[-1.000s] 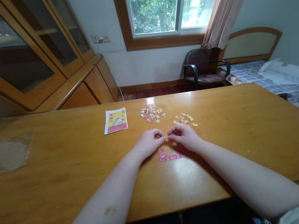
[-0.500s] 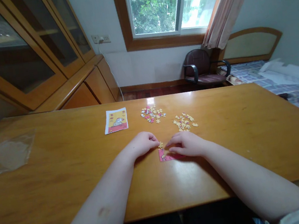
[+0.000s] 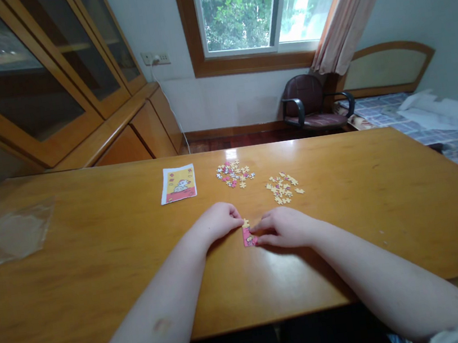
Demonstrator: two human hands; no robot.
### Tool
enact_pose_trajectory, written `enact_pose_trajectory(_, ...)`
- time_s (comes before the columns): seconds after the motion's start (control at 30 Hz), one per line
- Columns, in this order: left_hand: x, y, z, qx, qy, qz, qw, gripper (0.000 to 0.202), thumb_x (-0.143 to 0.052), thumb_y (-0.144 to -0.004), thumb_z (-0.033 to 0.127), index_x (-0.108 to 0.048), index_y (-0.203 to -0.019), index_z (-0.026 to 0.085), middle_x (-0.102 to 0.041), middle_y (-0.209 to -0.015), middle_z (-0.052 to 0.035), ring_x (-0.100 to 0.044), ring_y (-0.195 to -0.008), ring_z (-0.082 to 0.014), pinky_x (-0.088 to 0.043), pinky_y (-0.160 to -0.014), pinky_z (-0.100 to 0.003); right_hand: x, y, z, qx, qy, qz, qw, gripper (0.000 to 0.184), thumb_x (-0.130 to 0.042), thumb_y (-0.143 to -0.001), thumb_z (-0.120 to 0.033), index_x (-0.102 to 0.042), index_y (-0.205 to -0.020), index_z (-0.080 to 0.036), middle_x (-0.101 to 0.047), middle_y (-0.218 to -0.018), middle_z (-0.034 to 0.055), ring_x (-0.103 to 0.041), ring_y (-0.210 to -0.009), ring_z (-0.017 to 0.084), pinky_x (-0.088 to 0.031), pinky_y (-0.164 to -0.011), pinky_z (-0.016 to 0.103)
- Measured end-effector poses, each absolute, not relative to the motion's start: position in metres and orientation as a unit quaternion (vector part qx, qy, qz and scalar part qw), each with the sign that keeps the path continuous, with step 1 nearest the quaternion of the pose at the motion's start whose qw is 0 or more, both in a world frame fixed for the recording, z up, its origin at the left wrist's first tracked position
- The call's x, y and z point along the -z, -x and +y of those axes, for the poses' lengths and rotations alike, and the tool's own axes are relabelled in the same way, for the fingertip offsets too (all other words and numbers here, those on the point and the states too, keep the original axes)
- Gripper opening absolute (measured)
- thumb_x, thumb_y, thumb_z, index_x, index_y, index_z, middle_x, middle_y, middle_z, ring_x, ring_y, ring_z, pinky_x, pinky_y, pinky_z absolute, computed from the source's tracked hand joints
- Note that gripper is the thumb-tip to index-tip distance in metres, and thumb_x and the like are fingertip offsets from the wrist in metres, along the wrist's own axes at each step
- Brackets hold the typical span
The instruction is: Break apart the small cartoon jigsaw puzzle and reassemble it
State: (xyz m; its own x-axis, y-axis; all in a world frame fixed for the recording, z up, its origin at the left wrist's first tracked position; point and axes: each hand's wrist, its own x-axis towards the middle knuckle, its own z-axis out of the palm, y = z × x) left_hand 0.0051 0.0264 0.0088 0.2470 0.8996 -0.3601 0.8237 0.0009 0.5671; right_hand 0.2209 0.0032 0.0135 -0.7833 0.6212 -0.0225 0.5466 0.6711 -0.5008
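My left hand (image 3: 219, 219) is closed, its thumb and finger pinched at the left edge of a yellow puzzle piece (image 3: 245, 223). That piece sits at the top of a small joined pink puzzle section (image 3: 248, 238) on the table. From the right, my right hand (image 3: 287, 227) reaches in with fingers stretched out and apart. Its fingertips touch the right side of the pink section, and the hand covers whatever lies beneath it. I cannot tell whether the yellow piece is fully locked into the pink part.
Behind my hands lie a mixed heap of puzzle pieces (image 3: 233, 174) and a mostly yellow heap (image 3: 284, 187). A picture card (image 3: 178, 184) is to their left. A clear plastic bag (image 3: 16, 235) rests on the wooden table (image 3: 108, 256) at far left.
The yellow piece now sits closer against the pink section. My right hand has shifted slightly down and left, its fingers now at the section's edge. My left hand has barely moved.
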Motion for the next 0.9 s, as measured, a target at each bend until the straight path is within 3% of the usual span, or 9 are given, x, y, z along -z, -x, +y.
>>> enact_pose_trajectory(0.37,-0.012,-0.007,0.025,-0.035,-0.740,0.603,0.295,0.013,-0.062,-0.065,0.031,-0.067,-0.070,0.021,-0.068,-0.071,-0.0009,-0.058,-0.064,-0.0156,-0.037,-0.055,-0.024,-0.016,-0.220,0.003,-0.244,0.315,-0.915,0.066,0.037,-0.053,-0.087,-0.048,-0.068,-0.114,-0.028,-0.072,-0.086,0.0054,-0.063,-0.073,0.017,-0.044,-0.069,0.026)
enact_pose_trajectory(0.5,-0.015,-0.008,0.023,-0.043,-0.740,0.601,0.300,0.014,-0.061,-0.066,0.031,-0.066,-0.072,0.020,-0.067,-0.073,-0.0012,-0.058,-0.065,-0.0158,-0.037,-0.054,-0.024,-0.020,-0.225,0.009,-0.239,0.324,-0.913,0.068,0.029,-0.053,-0.088,-0.036,-0.069,-0.111,-0.026,-0.072,-0.096,0.0053,-0.064,-0.082,0.018,-0.044,-0.076,0.026)
enact_pose_trajectory(0.67,-0.017,-0.008,0.022,-0.054,-0.745,0.594,0.299,0.019,-0.061,-0.067,0.034,-0.066,-0.080,0.021,-0.066,-0.074,-0.0013,-0.058,-0.067,-0.0167,-0.036,-0.055,-0.025,-0.021,-0.244,0.030,-0.121,0.528,-0.839,0.053,0.024,-0.049,-0.088,-0.030,-0.071,-0.095,-0.022,-0.071,-0.088,0.0084,-0.063,-0.079,0.021,-0.042,-0.071,0.027)
enact_pose_trajectory(0.9,-0.017,-0.008,0.021,-0.040,-0.752,0.589,0.294,0.016,-0.061,-0.066,0.033,-0.065,-0.077,0.022,-0.066,-0.075,-0.0009,-0.058,-0.067,-0.0166,-0.035,-0.055,-0.024,-0.019,-0.287,0.062,-0.047,0.730,-0.680,0.053,0.029,-0.044,-0.088,-0.026,-0.070,-0.097,-0.017,-0.069,-0.097,0.0150,-0.063,-0.086,0.024,-0.042,-0.070,0.029)
